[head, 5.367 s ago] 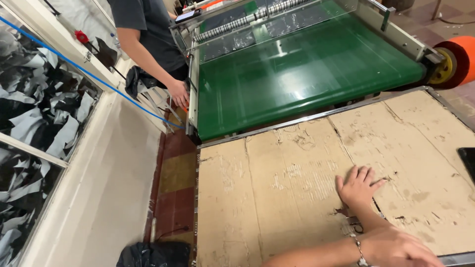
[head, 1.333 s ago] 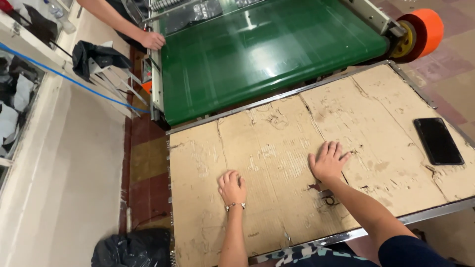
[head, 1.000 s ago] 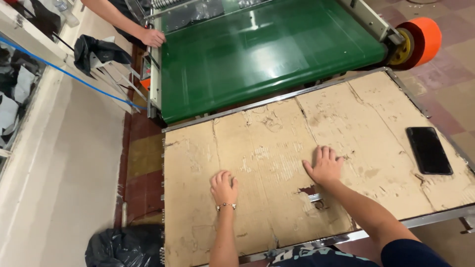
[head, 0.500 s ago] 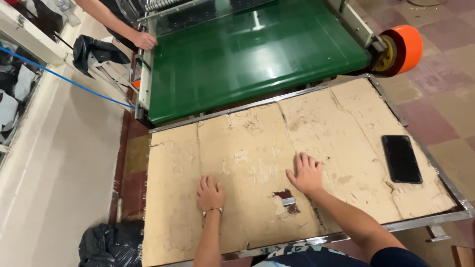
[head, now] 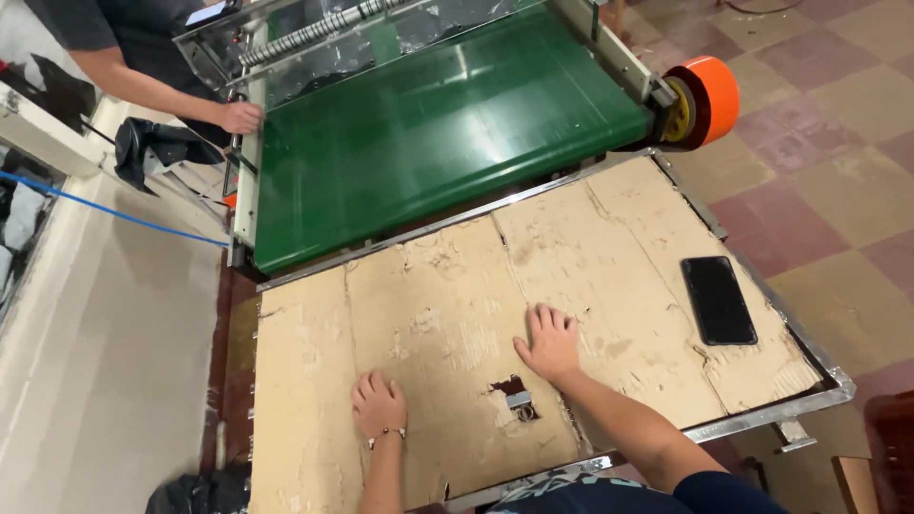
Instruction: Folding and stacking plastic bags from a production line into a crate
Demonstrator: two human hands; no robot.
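Both hands lie flat on the worn cardboard sheet that covers the metal-framed surface in the lower half of the frame. The left hand rests palm down near the bottom edge, fingers loosely together, a thin bracelet at the wrist. The right hand sits a little higher and to the right, fingers spread, also pressed to the cardboard. Neither hand grips anything — both are open and empty.

Between them, nearer the right wrist, there is a torn hole in the cardboard with a bit of metal showing through. To do this well, I'd judge the palms should stay flat and spread, clear of that ragged hole, so the sheet doesn't buckle along its creases.

A black phone lies face up at the right of the sheet, well apart from the right hand. Beyond the cardboard's far edge runs the green conveyor belt, bare and shiny, with an orange roller at its upper right end. At the upper left another person's hand rests on the machine's side rail.
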